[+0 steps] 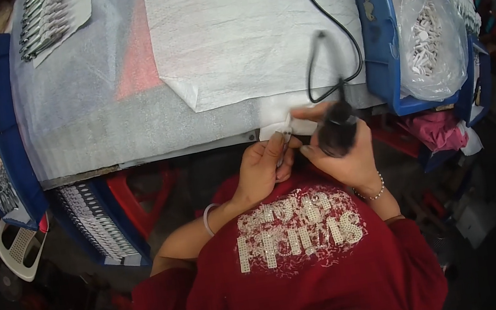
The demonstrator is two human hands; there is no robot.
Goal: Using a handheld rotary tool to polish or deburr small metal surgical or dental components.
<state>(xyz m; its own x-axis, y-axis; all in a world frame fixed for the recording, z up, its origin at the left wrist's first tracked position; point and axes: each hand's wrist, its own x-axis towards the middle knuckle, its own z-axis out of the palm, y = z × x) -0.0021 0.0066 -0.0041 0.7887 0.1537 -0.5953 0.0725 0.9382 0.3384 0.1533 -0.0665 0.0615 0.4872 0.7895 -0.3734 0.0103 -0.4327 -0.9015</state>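
At the near edge of the table, my left hand (264, 164) is closed, pinching a small white and metal piece (286, 131) between thumb and fingers. A black corded electric screwdriver (338, 133), smeared by motion, is wrapped in my right hand (350, 156), just right of that piece. The tool's tip is hidden, so I cannot tell if it touches the piece. Its black cord (354, 45) loops up over the table. Under the fingers, a small white block or pad (302, 127) lies at the table edge.
White sheeting (244, 35) covers the table. Slim metal pieces (45, 21) lie in a row on paper at far left. At right, a blue bin (379, 41) holds a clear bag of small white parts (426, 44). More blue bins (5, 119) stand left; a red stool (140, 198) is below the table.
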